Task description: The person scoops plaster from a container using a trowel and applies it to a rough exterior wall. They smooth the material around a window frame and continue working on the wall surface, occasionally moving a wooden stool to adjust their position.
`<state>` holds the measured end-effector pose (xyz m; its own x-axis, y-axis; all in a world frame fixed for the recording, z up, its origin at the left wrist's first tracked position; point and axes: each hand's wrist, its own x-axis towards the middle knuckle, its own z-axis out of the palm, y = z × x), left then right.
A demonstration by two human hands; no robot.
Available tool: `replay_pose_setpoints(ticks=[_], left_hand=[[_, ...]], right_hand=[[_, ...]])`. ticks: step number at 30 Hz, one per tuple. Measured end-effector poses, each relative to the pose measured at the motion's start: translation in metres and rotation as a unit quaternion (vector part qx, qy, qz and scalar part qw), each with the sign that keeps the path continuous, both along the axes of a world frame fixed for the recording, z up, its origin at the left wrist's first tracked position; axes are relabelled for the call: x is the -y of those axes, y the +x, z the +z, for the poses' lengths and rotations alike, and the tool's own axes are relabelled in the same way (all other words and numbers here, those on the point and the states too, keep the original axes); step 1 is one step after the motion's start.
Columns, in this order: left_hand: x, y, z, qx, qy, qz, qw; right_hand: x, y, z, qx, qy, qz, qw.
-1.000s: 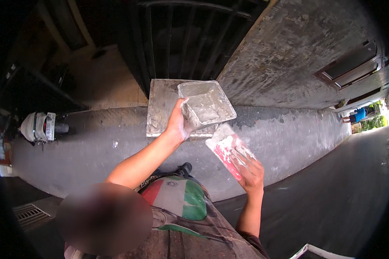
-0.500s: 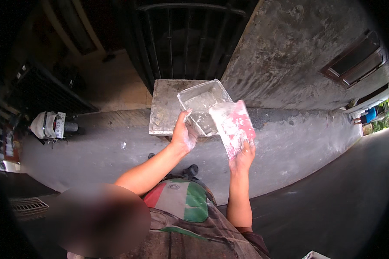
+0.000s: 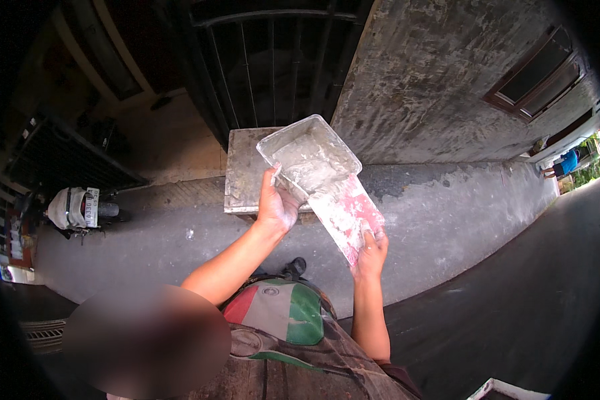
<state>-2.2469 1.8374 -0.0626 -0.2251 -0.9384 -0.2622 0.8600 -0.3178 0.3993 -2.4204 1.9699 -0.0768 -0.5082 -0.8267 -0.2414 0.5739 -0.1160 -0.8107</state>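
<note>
A rectangular see-through plastic tub (image 3: pixel 285 135) is tilted over a low worn stand. Grey paste (image 3: pixel 317 160), perhaps wet cement or plaster, lies inside it. My left hand (image 3: pixel 277 210) grips the tub's near left side, thumb up along the rim. In my right hand (image 3: pixel 371 253) is a flat pink rectangular board (image 3: pixel 351 213) smeared with white and grey paste, held by its near end with the thumb on top. The board's far end meets the tub's near right edge, just inside or against it; I cannot tell which. Both hands are dusted pale.
The stand (image 3: pixel 245 170) has a scuffed grey top. Behind it rise a dark barred gate (image 3: pixel 260 67) and a rough plastered wall (image 3: pixel 420 80). A motorbike (image 3: pixel 80 209) is parked at left. Far right, a person in blue (image 3: pixel 568 162) is in the lane.
The board has come down and nearer to me, its far end now at the tub's near edge. The tub has turned and tilted, showing more of the paste.
</note>
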Motion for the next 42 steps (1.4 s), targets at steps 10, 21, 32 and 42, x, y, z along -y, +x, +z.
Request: replay_pose_setpoints(ticks=[10, 21, 32, 42], left_hand=[[0.008, -0.006, 0.008, -0.015, -0.006, 0.027, 1.0], [-0.015, -0.004, -0.009, 0.045, -0.085, -0.007, 0.995], [-0.031, -0.026, -0.017, 0.088, -0.106, 0.042, 0.99], [-0.031, -0.032, -0.042, 0.021, -0.081, 0.024, 0.996]], right_hand=[[-0.025, -0.018, -0.016, 0.024, 0.004, -0.1, 0.995], [0.018, -0.09, 0.103, -0.582, -0.04, -0.124, 0.803], [0.054, -0.08, 0.124, -0.709, -0.025, 0.089, 0.699], [0.042, -0.029, 0.103, -0.552, -0.011, 0.061, 0.831]])
